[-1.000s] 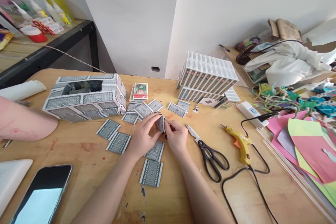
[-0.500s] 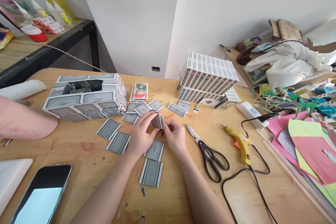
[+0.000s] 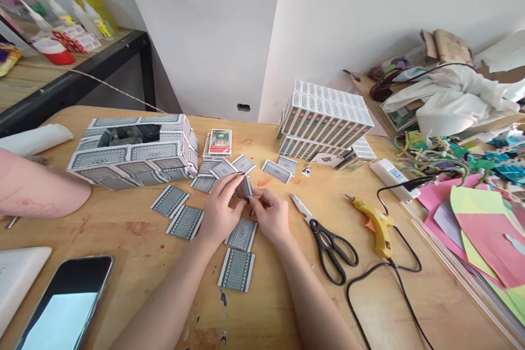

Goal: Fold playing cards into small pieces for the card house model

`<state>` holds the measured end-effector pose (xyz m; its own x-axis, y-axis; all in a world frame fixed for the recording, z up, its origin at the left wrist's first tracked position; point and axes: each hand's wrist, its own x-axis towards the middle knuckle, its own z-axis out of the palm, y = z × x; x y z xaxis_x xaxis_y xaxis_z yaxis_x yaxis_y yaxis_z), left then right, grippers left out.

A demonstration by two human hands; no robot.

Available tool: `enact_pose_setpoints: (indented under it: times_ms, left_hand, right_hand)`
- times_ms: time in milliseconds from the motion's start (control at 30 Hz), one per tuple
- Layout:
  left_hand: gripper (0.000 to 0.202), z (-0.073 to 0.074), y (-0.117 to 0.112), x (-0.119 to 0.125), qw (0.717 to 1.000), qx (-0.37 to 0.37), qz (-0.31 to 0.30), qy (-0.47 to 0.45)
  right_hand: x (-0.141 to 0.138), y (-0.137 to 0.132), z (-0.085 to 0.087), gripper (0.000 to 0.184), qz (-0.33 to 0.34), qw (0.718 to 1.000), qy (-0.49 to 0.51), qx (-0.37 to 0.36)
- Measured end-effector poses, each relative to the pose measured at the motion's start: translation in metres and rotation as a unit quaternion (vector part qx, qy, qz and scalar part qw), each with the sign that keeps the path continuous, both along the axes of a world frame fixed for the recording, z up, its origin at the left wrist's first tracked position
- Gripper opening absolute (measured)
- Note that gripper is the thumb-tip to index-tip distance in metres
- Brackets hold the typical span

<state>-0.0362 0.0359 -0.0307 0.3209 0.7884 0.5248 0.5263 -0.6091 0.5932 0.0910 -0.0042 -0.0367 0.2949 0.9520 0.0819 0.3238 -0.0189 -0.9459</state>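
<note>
Between my hands stands a grey-patterned playing card (image 3: 245, 187), bent or tilted up from the table. My left hand (image 3: 221, 206) is closed on its left side, fingers over the top edge and thumb near the bottom. At its lower right, my right hand (image 3: 270, 213) has thumb and fingers pinched together at the card; the exact contact is partly hidden. Two folded-looking cards (image 3: 237, 270) lie below my hands, and a pair of cards (image 3: 185, 222) lies to the left. Behind my fingers is a loose group of cards (image 3: 223, 169).
A card-covered box (image 3: 156, 153) stands at the back left, stacked card packs (image 3: 328, 115) at the back right. Scissors (image 3: 328, 243) and a corded yellow glue gun (image 3: 379, 227) lie right of my hands. A phone (image 3: 65, 306) is at the front left.
My right thumb and fingers have shifted slightly down along the card's edge. The card has turned so more of its patterned back faces me. My left hand has hardly moved.
</note>
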Motion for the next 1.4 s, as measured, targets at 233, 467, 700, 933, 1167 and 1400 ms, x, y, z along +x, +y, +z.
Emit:
enact_pose_setpoints:
  times_ms: [233,467,700,933,1167,1400]
  left_hand:
    - [0.05,0.0,-0.002,0.002,1.0,0.007,-0.019,0.015]
    - [0.05,0.01,-0.006,0.005,0.974,-0.159,-0.038,-0.159]
    - [0.022,0.004,-0.003,0.008,0.974,-0.21,0.065,-0.061]
    - [0.017,0.013,-0.017,0.019,0.969,-0.234,0.065,-0.037]
    - [0.029,0.014,-0.016,0.018,0.908,-0.356,0.053,-0.212]
    - [0.021,0.014,-0.016,0.019,0.967,-0.233,0.092,-0.048]
  right_hand:
    - [-0.002,-0.001,0.003,0.016,0.023,0.994,0.103,-0.029]
    - [0.006,0.005,0.016,0.024,0.065,0.959,0.268,-0.057]
    - [-0.007,-0.002,0.009,0.025,0.08,0.986,0.128,-0.064]
    - [-0.016,-0.004,0.009,0.027,-0.055,0.991,-0.122,-0.025]
    - [-0.021,-0.003,0.013,0.032,-0.015,0.995,0.1,-0.009]
    - [-0.014,-0.002,0.009,0.041,-0.028,0.997,0.029,-0.064]
